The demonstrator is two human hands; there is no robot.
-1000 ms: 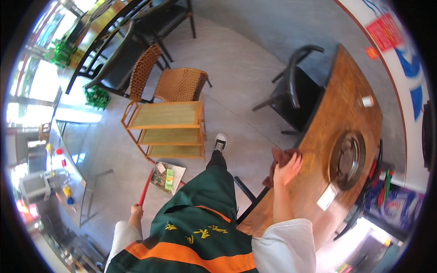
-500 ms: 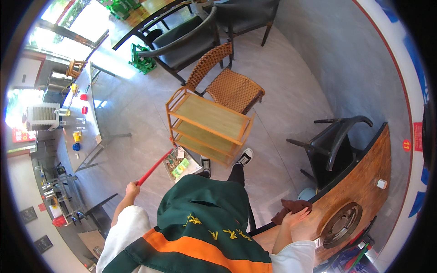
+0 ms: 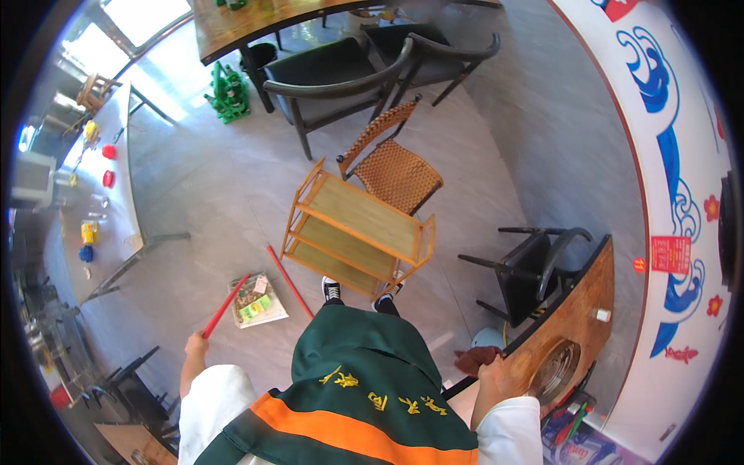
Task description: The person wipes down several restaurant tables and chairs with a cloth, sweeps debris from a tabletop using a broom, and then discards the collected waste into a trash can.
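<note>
Respectively, left [image 3: 195,346] and right hands [image 3: 490,373] grip red stick [image 3: 227,305], touch brown cloth [image 3: 474,360]

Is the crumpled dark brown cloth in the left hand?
No, the crumpled dark brown cloth is at the right hand, while the left hand grips a long red handle.

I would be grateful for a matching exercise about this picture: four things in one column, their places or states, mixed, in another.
1. Brown cloth
2. Red handle
3. Dustpan
4. Bottle crate

A. Gripped in the left hand
B. Green, on the floor beside a table leg
C. Touching the right hand
D. Holding litter and a green packet

Pairs: 1-C, 2-A, 3-D, 4-B
</note>
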